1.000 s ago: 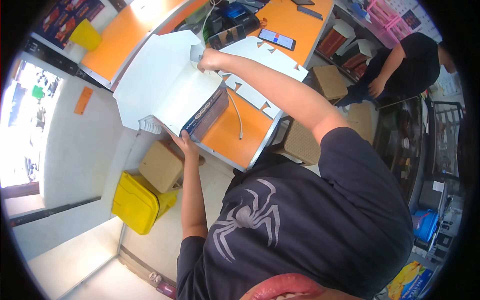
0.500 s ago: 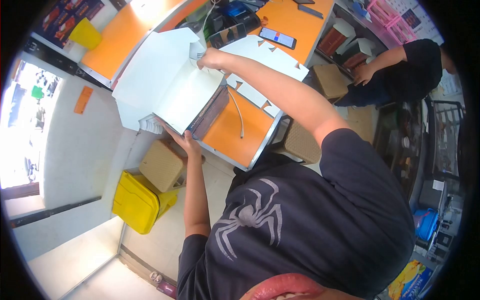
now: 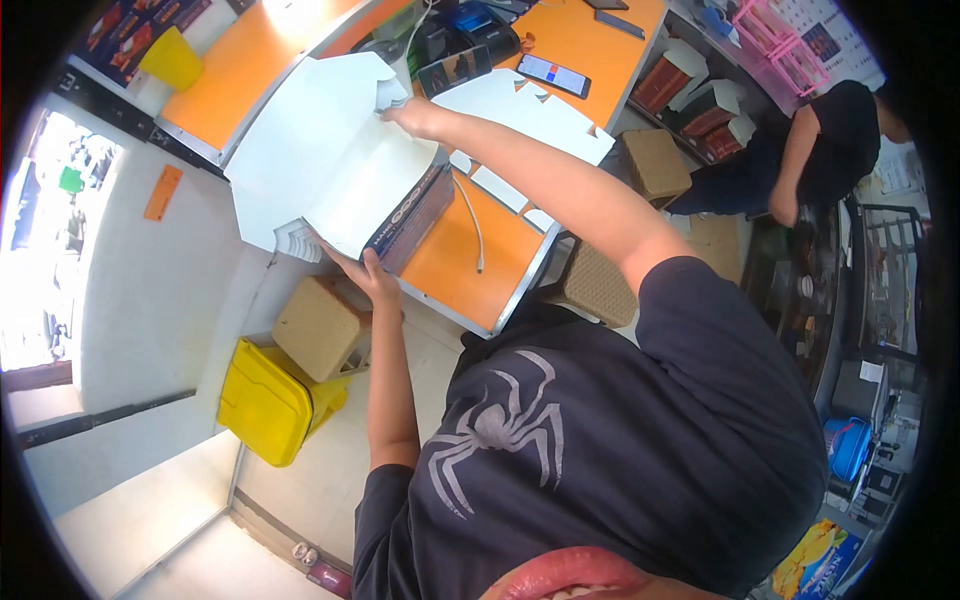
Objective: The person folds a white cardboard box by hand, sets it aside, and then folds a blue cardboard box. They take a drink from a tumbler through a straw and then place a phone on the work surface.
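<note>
A cardboard takeaway box (image 3: 365, 185), white inside with a dark printed side wall, is partly folded up at the table's edge. Its broad white flap (image 3: 290, 140) spreads out to the left, with several layered tabs at the corners. My left hand (image 3: 372, 280) grips the near corner, thumb against the printed wall and the other fingers partly hidden behind the card. At the far corner my right hand (image 3: 415, 118) is closed on the card near the tabs; its fingertips are partly hidden. Flat white cardboard blanks (image 3: 560, 130) lie beside the box.
On the orange table (image 3: 475, 240) are a white cable (image 3: 478, 230), a lit phone (image 3: 553, 75) and dark devices (image 3: 460, 45). Stools (image 3: 320, 325) and a yellow bin (image 3: 265, 405) stand below. A co-worker (image 3: 835, 140) is near shelved boxes (image 3: 670, 75) at right.
The printed side wall of the box has tilted further into view, and my right hand has shifted slightly left. The co-worker's arm has drawn back from the shelved boxes.
</note>
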Action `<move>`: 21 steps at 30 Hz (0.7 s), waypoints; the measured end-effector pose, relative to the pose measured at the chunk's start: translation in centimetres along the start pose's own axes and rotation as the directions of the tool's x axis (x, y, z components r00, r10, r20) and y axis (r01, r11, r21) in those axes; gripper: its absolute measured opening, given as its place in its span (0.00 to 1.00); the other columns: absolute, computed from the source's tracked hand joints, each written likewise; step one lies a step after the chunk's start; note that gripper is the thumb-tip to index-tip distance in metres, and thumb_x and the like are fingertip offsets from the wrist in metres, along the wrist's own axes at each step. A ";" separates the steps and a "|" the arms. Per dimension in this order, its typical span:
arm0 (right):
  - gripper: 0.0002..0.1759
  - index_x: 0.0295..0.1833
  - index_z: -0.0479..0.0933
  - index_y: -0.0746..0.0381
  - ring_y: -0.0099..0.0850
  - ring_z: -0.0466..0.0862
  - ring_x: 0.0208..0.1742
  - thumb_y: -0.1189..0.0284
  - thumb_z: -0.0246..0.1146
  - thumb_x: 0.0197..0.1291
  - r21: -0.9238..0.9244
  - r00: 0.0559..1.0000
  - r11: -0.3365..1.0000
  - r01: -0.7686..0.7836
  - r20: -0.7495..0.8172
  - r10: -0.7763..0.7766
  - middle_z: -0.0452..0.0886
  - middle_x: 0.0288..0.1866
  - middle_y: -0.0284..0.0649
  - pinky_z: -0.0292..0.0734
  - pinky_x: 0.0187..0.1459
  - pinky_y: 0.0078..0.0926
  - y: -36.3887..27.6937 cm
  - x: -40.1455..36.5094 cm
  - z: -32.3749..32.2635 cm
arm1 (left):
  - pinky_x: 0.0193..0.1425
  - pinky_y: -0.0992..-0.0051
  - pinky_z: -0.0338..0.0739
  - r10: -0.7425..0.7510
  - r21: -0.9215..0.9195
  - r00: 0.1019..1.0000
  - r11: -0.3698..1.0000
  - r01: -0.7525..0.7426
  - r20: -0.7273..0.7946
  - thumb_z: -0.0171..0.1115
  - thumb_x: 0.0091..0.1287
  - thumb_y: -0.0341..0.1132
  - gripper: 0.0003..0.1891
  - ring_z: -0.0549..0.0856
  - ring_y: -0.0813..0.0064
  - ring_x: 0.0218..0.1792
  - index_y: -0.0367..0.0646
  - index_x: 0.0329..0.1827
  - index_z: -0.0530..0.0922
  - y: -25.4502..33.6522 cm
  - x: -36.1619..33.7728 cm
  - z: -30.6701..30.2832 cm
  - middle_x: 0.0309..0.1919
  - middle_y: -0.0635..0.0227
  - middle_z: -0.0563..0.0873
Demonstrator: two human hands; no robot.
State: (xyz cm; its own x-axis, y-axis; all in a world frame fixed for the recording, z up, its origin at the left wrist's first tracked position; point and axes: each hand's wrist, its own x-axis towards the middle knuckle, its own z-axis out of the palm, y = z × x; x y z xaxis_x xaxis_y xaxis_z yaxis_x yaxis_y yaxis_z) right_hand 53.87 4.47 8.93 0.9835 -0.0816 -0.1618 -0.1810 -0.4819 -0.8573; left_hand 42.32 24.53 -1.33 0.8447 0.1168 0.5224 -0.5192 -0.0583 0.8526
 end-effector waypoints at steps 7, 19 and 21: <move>0.26 0.56 0.69 0.73 0.44 0.75 0.54 0.61 0.48 0.65 0.228 0.984 0.960 -0.163 0.113 0.140 0.74 0.55 0.54 0.67 0.54 0.34 -1.7 -2.8 -0.5 | 0.73 0.64 0.39 -0.024 0.029 0.987 0.999 0.020 0.158 0.46 0.65 0.62 0.47 0.44 0.60 0.73 0.35 0.72 0.38 2.5 0.8 -1.5 0.73 0.53 0.42; 0.25 0.59 0.66 0.74 0.42 0.74 0.56 0.64 0.49 0.65 0.298 0.998 0.952 -0.067 0.040 0.058 0.73 0.55 0.56 0.68 0.56 0.33 -0.3 -2.6 -0.3 | 0.73 0.63 0.42 0.105 0.268 0.984 0.953 -0.141 0.142 0.44 0.68 0.56 0.38 0.48 0.57 0.73 0.36 0.72 0.48 5.2 1.3 -1.0 0.72 0.52 0.48; 0.22 0.56 0.68 0.73 0.44 0.75 0.55 0.67 0.48 0.64 0.242 0.998 0.970 -0.020 0.062 0.005 0.73 0.55 0.56 0.69 0.55 0.35 0.6 -1.4 -0.1 | 0.73 0.63 0.42 0.109 0.290 0.980 0.944 -0.154 0.166 0.44 0.68 0.53 0.36 0.49 0.57 0.73 0.36 0.71 0.49 5.8 1.5 -1.1 0.72 0.52 0.50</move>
State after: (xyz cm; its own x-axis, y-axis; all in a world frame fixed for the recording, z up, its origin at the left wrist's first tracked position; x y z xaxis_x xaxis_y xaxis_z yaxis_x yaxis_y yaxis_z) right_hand 52.37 4.20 8.70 0.9802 -0.0301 -0.1959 -0.1971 -0.2547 -0.9467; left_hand 40.41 25.45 4.34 0.7928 -0.0564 0.6068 -0.5829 -0.3609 0.7280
